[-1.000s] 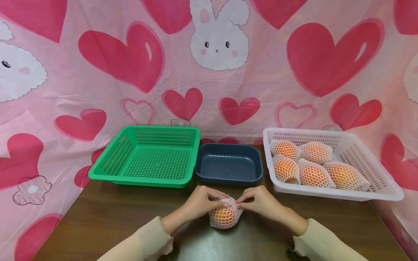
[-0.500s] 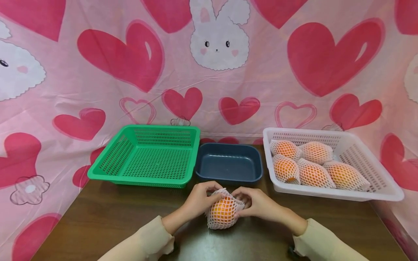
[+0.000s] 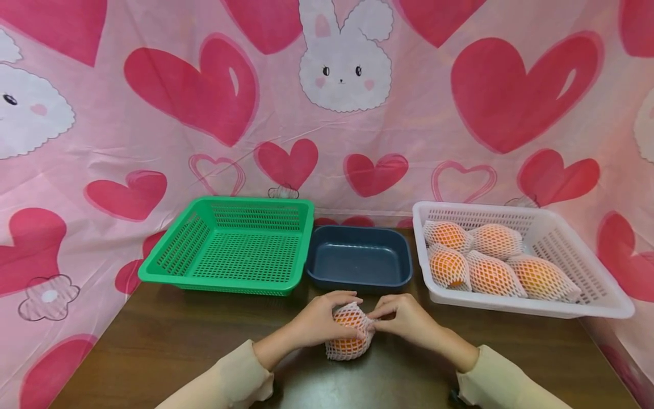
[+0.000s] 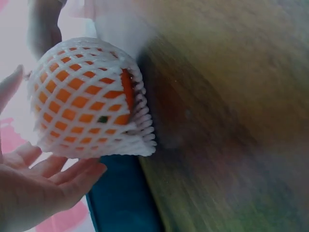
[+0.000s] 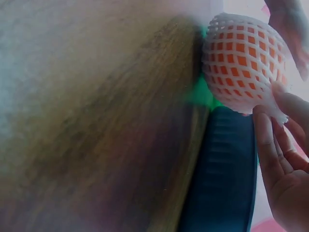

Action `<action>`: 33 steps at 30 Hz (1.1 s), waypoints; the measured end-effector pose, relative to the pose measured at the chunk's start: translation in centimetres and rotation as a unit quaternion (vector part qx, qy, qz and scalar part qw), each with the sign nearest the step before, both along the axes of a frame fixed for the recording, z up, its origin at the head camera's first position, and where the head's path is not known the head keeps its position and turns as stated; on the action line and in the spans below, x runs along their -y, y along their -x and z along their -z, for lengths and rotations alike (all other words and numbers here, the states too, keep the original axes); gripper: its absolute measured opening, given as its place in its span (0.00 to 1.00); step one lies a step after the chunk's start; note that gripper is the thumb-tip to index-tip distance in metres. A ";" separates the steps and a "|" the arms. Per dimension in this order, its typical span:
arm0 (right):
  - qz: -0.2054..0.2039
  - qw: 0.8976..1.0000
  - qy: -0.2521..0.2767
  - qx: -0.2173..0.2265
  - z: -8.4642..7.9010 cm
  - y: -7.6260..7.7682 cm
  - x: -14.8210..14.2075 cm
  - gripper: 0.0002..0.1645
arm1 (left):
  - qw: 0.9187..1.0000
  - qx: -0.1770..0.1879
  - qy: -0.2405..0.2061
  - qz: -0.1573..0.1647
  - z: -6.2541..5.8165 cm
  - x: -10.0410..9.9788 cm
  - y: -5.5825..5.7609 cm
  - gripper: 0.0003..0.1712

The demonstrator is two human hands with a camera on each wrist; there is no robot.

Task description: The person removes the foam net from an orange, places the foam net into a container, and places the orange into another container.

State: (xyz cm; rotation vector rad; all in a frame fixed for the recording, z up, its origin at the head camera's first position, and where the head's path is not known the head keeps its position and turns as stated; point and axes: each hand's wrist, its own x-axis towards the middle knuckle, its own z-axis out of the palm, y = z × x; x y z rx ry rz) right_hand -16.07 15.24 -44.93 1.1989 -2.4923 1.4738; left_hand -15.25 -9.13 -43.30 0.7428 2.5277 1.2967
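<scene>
In the head view, an orange (image 3: 343,345) in a white foam net sleeve (image 3: 350,313) sits on the table at the front middle. My left hand (image 3: 319,321) holds it from the left, thumb across the near side and fingers at the far side. From the right, my right hand (image 3: 409,322) pinches the edge of the sleeve between thumb and fingertips. The left wrist view shows the sleeve's loose lower edge and a small green spot on the orange (image 4: 82,101). Orange peel shows through the mesh in the right wrist view, where the fingertips grip a gathered bit of net.
Behind the hands stands a dark blue tray (image 3: 357,278). A green slotted basket (image 3: 219,279) is at its left. To its right, a white basket (image 3: 608,295) holds several net-wrapped oranges (image 3: 493,275). A pink heart-patterned cloth (image 3: 327,125) hangs behind the wooden table (image 3: 168,335).
The left thumb has moved down over the orange's near side. My right hand shifted from the top to the right side, loosened around the net, then pinched its edge again.
</scene>
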 end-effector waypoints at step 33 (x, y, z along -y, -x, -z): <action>-0.015 0.998 0.008 -0.058 0.3 0.1 0.6 0.06 | 0.998 -0.048 -0.033 -0.015 -0.8 0.2 -0.3 0.05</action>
